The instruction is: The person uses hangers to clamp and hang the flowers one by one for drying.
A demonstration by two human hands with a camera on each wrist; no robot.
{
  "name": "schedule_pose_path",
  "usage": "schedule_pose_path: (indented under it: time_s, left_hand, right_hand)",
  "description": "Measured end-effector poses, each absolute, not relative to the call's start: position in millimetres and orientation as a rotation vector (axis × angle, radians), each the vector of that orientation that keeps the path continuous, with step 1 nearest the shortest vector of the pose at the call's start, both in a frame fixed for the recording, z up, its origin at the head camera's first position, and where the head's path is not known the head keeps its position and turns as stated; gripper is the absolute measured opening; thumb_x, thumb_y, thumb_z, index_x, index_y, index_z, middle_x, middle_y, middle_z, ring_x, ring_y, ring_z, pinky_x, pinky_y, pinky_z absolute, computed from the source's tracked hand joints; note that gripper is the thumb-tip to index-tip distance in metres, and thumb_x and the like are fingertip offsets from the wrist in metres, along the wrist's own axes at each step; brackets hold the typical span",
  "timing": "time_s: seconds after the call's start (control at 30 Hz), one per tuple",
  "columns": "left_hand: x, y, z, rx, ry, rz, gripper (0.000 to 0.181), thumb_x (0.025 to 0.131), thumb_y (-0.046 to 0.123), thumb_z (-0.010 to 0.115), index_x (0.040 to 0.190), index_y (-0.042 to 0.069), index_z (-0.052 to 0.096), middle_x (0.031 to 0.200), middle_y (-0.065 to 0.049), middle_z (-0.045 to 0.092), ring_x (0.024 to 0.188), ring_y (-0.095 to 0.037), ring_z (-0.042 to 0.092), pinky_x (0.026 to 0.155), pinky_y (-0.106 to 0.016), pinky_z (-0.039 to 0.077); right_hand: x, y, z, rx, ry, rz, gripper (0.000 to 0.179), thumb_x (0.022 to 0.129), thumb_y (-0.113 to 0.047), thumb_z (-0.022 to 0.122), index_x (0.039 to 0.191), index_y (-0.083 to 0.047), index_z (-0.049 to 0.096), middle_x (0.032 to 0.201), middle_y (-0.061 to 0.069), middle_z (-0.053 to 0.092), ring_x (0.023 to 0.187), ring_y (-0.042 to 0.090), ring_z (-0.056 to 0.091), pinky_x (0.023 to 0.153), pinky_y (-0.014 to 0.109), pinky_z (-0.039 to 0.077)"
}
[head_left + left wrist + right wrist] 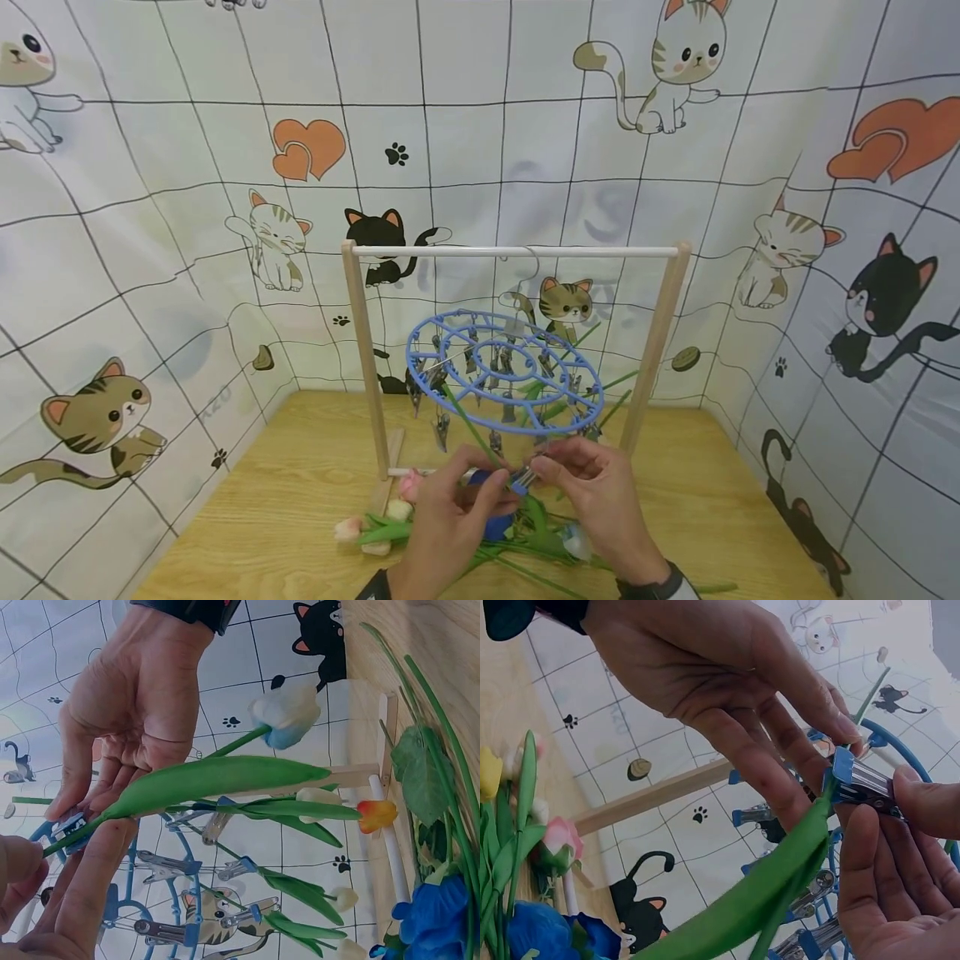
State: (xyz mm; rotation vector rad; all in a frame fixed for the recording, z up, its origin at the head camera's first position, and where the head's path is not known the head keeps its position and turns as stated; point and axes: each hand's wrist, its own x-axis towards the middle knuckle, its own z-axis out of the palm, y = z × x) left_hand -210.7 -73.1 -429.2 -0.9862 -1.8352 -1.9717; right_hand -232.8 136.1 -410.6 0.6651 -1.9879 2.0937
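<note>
My right hand (600,504) pinches the metal handles of a blue-tipped clip (862,780) below the front of a round blue clip hanger (506,429). My left hand (453,521) pinches a green tulip stem (56,846) close beside the clip, and the stem lies at the clip's blue tips. A long green leaf (225,780) slants down from there. Below my right hand is a white-and-blue tulip bloom (289,716). In the left wrist view, other tulips hang bloom-down from clips, among them an orange-yellow one (377,816) and a white one (345,898).
A wooden frame (363,358) with a white top rod (450,251) carries the hanger by its hook. More flowers lie on the wooden table (247,500) under my hands: pale tulips (348,529), a pink bloom (561,838) and blue blooms (544,930). A cat-patterned cloth (465,142) surrounds the table.
</note>
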Motion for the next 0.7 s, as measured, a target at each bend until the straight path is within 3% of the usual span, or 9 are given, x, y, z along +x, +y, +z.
schedule_pose_path:
  time_s: [0.23, 0.47, 0.7]
  left_hand:
    - [-196, -69, -408, -0.954, -1.848, -1.959, 0.012, 0.105, 0.001, 0.051, 0.117, 0.0, 0.053, 0.119, -0.027, 0.059, 0.088, -0.029, 0.072, 0.076, -0.041, 0.06]
    - [-193, -69, -409, -0.963, -1.847, -1.965, 0.016, 0.104, -0.002, 0.051, 0.12, -0.003, 0.053, 0.119, -0.029, 0.058, 0.09, -0.036, 0.071, 0.076, -0.042, 0.06]
    - [-196, -71, -423, -0.908, -1.91, -1.893, 0.018, 0.103, 0.001, 0.056, 0.121, 0.002, 0.056, 0.12, -0.017, 0.061, 0.09, -0.034, 0.071, 0.074, -0.039, 0.06]
  right_hand:
    - [-232, 134, -414, 0.601, -1.965, 2.158, 0.023, 0.094, -0.014, 0.074, 0.107, 0.004, 0.067, 0.102, 0.02, 0.07, 0.084, 0.033, 0.069, 0.077, 0.049, 0.059]
    - [-227, 134, -416, 0.475, -2.027, 2.219, 0.03, 0.093, -0.02, 0.075, 0.117, -0.004, 0.067, 0.109, 0.017, 0.07, 0.096, 0.033, 0.069, 0.083, 0.044, 0.059]
    - [-226, 139, -419, 0.467, -2.086, 2.197, 0.034, 0.094, -0.025, 0.075, 0.123, -0.011, 0.067, 0.122, 0.008, 0.068, 0.109, 0.027, 0.065, 0.09, 0.041, 0.056]
